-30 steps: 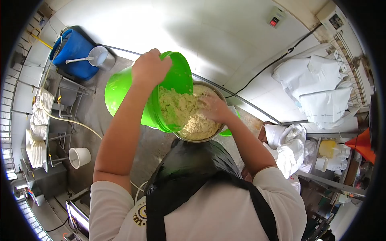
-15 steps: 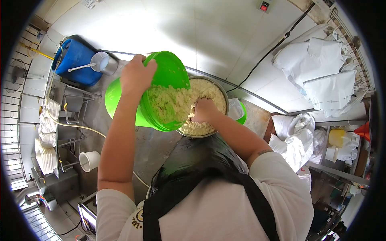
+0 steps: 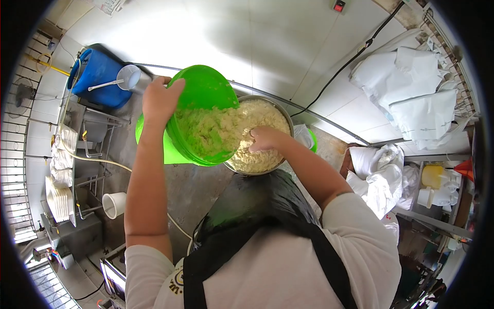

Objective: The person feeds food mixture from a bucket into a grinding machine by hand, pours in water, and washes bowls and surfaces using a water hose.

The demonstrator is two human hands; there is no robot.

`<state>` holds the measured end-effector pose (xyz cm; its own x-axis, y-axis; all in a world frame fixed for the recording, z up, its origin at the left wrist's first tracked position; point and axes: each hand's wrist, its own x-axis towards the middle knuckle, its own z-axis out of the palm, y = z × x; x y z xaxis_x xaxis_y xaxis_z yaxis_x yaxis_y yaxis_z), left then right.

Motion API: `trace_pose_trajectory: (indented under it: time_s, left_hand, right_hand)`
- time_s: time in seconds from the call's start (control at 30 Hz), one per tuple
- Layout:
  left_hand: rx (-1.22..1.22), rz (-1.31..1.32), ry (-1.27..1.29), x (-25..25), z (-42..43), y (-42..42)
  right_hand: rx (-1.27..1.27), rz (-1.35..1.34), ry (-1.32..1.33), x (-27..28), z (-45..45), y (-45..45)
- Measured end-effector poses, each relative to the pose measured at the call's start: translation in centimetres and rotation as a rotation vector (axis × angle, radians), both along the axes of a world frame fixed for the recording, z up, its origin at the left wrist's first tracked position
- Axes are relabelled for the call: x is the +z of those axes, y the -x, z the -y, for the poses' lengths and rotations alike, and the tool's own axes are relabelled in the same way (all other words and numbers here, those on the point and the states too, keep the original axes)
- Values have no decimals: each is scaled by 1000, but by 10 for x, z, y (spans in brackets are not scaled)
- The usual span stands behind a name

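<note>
A green bucket (image 3: pixel 206 85) lies tipped to the right, its mouth over a round metal bowl (image 3: pixel 289 116). My left hand (image 3: pixel 161 99) grips the bucket's upper rim. Pale, crumbly dough (image 3: pixel 203 129) fills the lower part of the bucket and meets the pale crumbly mass (image 3: pixel 260 160) in the bowl. My right hand (image 3: pixel 266 139) is at the surface of the crumbs in the bowl, near the bucket's mouth. Its fingers are curled, and whatever is between them cannot be made out.
A blue barrel (image 3: pixel 98 77) and a grey-white pail (image 3: pixel 135 79) stand at the upper left. A white bucket (image 3: pixel 114 204) is on the floor at left, near a hose (image 3: pixel 98 159). White sacks (image 3: pixel 381 175) lie at right. A green-rimmed container (image 3: pixel 313 139) sits behind the bowl.
My left hand and the bucket's mouth have shifted left. More of the bowl shows. My right hand has moved lower in view, and its fingers have curled in.
</note>
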<state>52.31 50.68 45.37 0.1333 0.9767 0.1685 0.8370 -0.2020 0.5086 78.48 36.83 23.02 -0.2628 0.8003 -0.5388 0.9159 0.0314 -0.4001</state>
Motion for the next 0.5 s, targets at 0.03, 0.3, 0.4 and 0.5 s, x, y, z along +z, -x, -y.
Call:
trace_pose_trajectory:
  time_s: [0.03,0.3,0.4,0.5]
  left_hand:
    - [14,4,31,2,1,2]
    - [46,-39,6,4,14,-6]
    - [46,-110,4,10,22,-15]
    - [25,-107,11,10,27,-22]
  right_hand:
    - [-32,-118,-29,14,7,-5]
    - [119,49,-479,4,27,32]
    - [120,51,-588,-10,10,47]
    - [80,59,-324,-17,-12,53]
